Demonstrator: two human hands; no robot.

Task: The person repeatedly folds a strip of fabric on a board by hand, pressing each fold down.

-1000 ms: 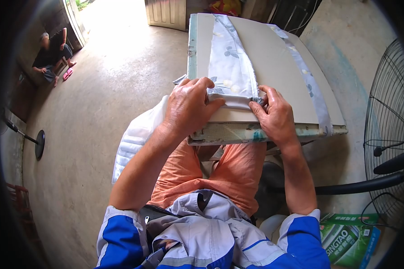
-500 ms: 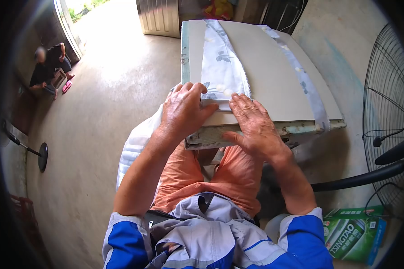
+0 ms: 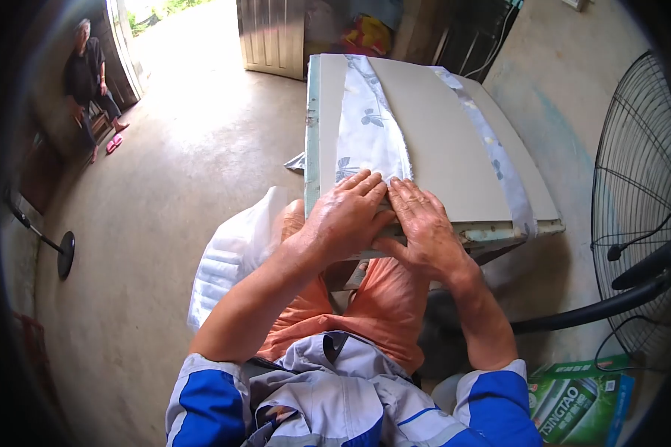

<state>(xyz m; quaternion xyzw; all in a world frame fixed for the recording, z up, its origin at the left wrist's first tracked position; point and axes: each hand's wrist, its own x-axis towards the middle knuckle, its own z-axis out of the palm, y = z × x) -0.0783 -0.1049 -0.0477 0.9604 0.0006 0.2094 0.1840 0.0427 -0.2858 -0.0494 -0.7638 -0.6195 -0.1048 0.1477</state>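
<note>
A strip of pale cloth (image 3: 367, 123) with a grey leaf print lies lengthwise on the white board (image 3: 451, 141). Its near end is under my fingers. My left hand (image 3: 350, 212) rests on that end from the left, fingers stretched out and close together. From the right, my right hand (image 3: 423, 223) presses the cloth with flat fingers, its thumb pointing left over the board's near edge. The fingertips of both hands nearly meet. How the cloth is folded beneath them is hidden. A second, narrower printed strip (image 3: 492, 153) runs down the board's right side.
White fabric (image 3: 231, 249) hangs by my left leg. A large black fan (image 3: 641, 201) stands at right, above a green TSINGTAO carton (image 3: 578, 406). Another person (image 3: 89, 71) sits by the bright doorway, pink slippers (image 3: 114, 143) on the floor nearby.
My left hand has moved right and down, up beside my right hand, covering the near end of the cloth. The camera view has tilted up slightly.
</note>
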